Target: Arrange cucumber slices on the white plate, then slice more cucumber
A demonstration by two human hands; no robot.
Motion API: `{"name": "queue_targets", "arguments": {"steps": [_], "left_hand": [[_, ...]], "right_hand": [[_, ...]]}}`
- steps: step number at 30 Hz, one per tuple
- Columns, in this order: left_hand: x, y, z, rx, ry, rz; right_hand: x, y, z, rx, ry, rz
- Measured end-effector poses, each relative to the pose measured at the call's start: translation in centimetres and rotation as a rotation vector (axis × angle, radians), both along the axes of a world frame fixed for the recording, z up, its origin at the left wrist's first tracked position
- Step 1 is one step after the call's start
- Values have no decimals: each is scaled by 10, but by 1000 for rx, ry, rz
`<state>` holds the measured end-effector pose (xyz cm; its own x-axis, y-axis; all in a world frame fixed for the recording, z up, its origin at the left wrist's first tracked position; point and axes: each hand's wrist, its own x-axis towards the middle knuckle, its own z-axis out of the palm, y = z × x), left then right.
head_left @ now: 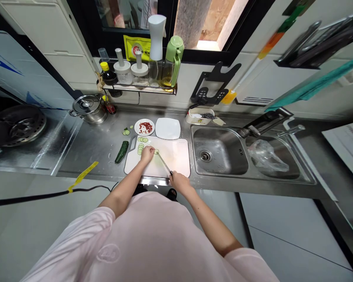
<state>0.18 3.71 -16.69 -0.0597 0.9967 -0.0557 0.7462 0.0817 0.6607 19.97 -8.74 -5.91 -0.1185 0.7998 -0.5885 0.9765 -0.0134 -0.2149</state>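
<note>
1. Upper left of the frame, a round lidded stainless-steel pot (pixel 90 109) stands on the brushed-steel tabletop (pixel 97 152). Lower left, a thin black cable (pixel 47 196) wrapped with yellow tape (pixel 82 176) runs below the tabletop edge; a snag on it could jolt the person's arms near the blade.
2. Left of centre, a long dark green cucumber (pixel 122 152) lies on the steel just beside a white plastic cutting board (pixel 176 156). Its rounded shape could let it roll if knocked.
3. At the board's left, overlapping pale green cucumber slices (pixel 140 149) sit near the curled left hand (pixel 147 154). Its grip looks closed, but what lies beneath it is hidden. Those fingers are close to the blade, so a careless stroke could nick them.
4. Just right, the right hand (pixel 179 181) has a closed grip on a steel kitchen knife (pixel 164 163), whose blade angles up-left toward the left hand. The board could skate on the smooth steel if damp, throwing the cut off line.
5. Far right, a stainless-steel sink (pixel 220 126) holds a clear plastic bag (pixel 267 156), well apart from both hands.
</note>
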Motion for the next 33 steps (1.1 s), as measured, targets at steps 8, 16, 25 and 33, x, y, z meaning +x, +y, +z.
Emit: {"name": "queue_targets", "arguments": {"steps": [8, 16, 25, 33], "left_hand": [[1, -1, -2, 31, 34, -12], [2, -1, -1, 28, 53, -14], [3, -2, 2, 34, 48, -11], [3, -4, 3, 44, 40, -18]], "right_hand": [[5, -12, -4, 1, -11, -4], [10, -14, 0, -5, -18, 5], [10, -16, 7, -22, -7, -6], [14, -19, 4, -28, 1, -49]]}}
